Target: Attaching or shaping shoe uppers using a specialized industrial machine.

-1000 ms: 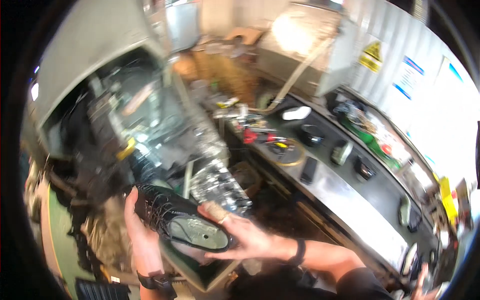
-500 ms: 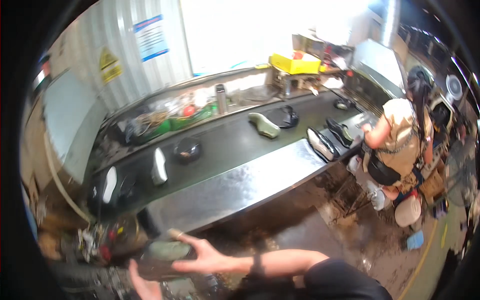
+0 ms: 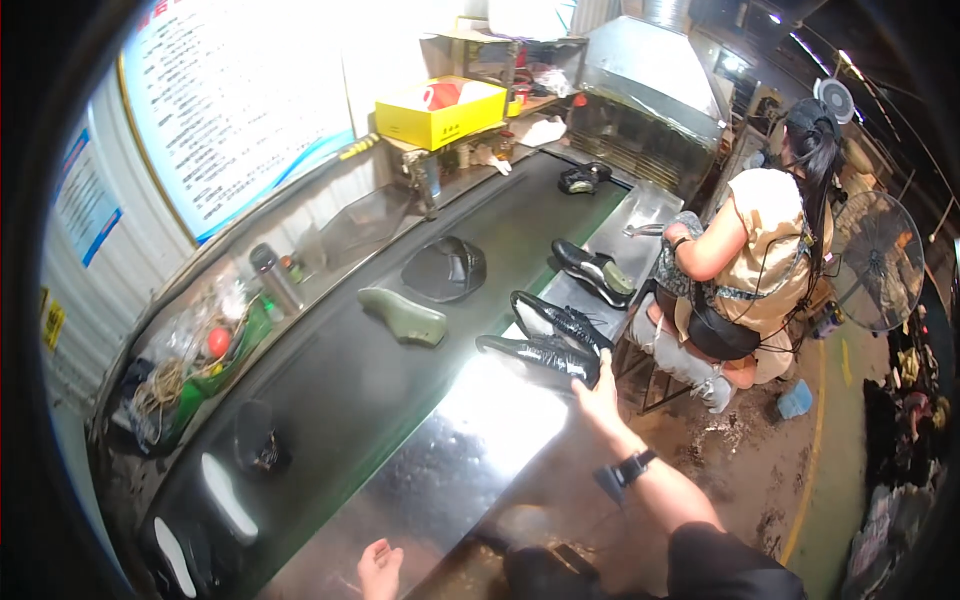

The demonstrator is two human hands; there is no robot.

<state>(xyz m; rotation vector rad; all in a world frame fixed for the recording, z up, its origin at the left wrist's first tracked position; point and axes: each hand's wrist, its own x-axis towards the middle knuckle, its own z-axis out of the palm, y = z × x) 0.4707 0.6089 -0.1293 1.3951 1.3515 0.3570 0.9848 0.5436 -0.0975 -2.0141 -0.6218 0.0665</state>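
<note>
My right hand [image 3: 598, 400], a dark watch on its wrist, reaches to the metal ledge and grips the heel end of a glossy black shoe [image 3: 535, 354]. A second black shoe [image 3: 560, 318] with a pale inside lies against it on the far side. My left hand [image 3: 380, 570] is at the lower edge, over the ledge's near border, fingers loosely apart with nothing in them. Beyond the shoes, on the dark conveyor belt [image 3: 330, 375], lie a green shoe last [image 3: 405, 317] and a black shoe upper [image 3: 445, 268].
Along the belt's near side runs the shiny metal ledge [image 3: 430, 500]. White sole-shaped pieces [image 3: 228, 498] lie at the belt's left end. A seated co-worker [image 3: 765, 230] is on the right, beside another black shoe [image 3: 592, 272]. A yellow box [image 3: 440, 115] stands behind the belt; a fan [image 3: 878, 260] stands far right.
My view has swung right along the belt. Both hands were around a dark shoe with a green last at lower left; now they are apart, the right one on a black shoe.
</note>
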